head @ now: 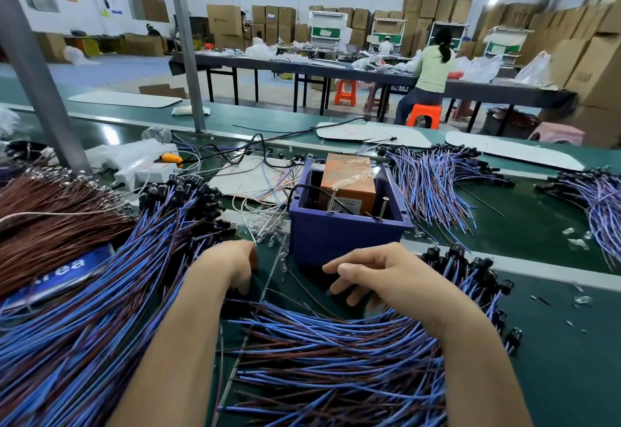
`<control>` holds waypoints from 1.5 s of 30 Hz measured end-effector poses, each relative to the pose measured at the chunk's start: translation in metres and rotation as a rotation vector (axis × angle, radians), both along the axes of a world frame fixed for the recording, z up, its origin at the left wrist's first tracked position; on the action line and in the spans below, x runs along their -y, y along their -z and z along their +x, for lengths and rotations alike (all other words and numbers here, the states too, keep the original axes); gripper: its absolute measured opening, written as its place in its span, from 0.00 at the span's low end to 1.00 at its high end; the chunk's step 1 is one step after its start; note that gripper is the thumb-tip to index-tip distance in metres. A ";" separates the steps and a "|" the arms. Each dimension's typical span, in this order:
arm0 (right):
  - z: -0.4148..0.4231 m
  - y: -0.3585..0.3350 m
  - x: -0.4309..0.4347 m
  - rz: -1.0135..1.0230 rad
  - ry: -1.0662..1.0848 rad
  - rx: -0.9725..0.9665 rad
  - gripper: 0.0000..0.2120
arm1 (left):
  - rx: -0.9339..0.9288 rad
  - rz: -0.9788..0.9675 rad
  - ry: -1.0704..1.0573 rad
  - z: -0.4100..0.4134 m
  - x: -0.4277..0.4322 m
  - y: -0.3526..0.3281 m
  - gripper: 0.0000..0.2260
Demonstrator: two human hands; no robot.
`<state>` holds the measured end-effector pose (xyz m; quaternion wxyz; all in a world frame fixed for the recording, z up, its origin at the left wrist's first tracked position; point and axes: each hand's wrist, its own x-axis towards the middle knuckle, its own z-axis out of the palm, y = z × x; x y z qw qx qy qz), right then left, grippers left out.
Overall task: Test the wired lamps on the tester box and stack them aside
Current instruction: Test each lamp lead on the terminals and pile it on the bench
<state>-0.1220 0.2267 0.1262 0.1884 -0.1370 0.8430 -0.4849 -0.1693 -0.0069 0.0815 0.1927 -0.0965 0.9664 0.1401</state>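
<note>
The blue tester box (336, 238) stands in the middle of the green bench, with an orange unit (349, 181) inside and two upright screws (332, 201) at its near rim. A large pile of blue-and-brown wired lamps (134, 292) fans out on the left, and another pile (336, 359) lies under my forearms. My left hand (232, 265) is bent down just left of the box, its fingertips hidden at the pile's edge. My right hand (369, 275) hovers in front of the box with loosely curled fingers and nothing visible in it.
Stacked wired lamps (433, 184) lie behind the box on the right, more (598, 205) at the far right. A brown wire bundle (50, 225) fills the left. A white power strip (144, 171) and two metal posts (37, 74) stand behind. Another person (430, 70) sits at a far table.
</note>
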 end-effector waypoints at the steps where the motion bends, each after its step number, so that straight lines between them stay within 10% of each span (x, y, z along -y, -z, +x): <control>1: 0.000 0.000 0.000 -0.004 0.002 0.004 0.11 | 0.011 0.011 0.017 0.000 0.001 -0.001 0.22; 14: 0.002 -0.003 0.026 -0.322 0.003 -0.176 0.11 | -0.606 1.219 0.167 0.038 -0.064 -0.072 0.14; 26: -0.013 -0.004 -0.048 -0.847 0.947 -0.340 0.13 | -0.031 0.893 0.386 0.032 -0.069 -0.051 0.10; 38: -0.019 0.002 -0.035 -0.940 0.841 -0.322 0.10 | 0.053 1.136 0.343 0.040 -0.117 -0.040 0.11; 45: -0.022 0.014 -0.072 -0.682 0.923 -0.364 0.14 | -0.046 0.891 0.460 0.026 -0.068 -0.044 0.06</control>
